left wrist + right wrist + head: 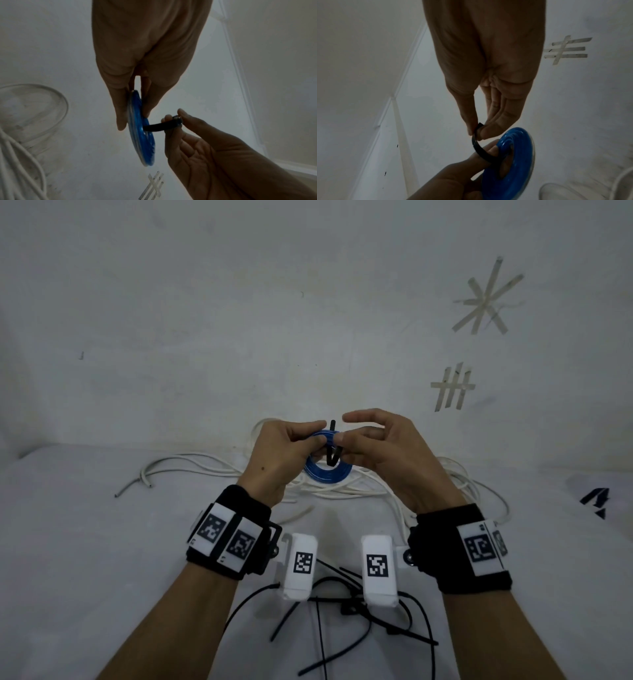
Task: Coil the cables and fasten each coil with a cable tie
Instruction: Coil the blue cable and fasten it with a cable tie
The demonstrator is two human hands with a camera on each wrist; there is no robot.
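Note:
A small blue cable coil [328, 470] hangs in the air in front of me, above the white surface. My left hand [291, 450] pinches the coil's upper rim [137, 115] between thumb and fingers. A black cable tie [333, 453] passes through the coil's hole. My right hand [370, 446] pinches the tie's end [476, 132] between thumb and forefinger, just right of the coil [510, 162]. The tie [159, 126] runs from the coil to those fingertips. The right hand's other fingers are spread loosely.
Loose white cable [205, 470] lies tangled on the white surface [85, 542] behind and below my hands. Several spare black cable ties [346, 621] lie near my wrists at the front. Tape marks [452, 386] stick to the wall at the right.

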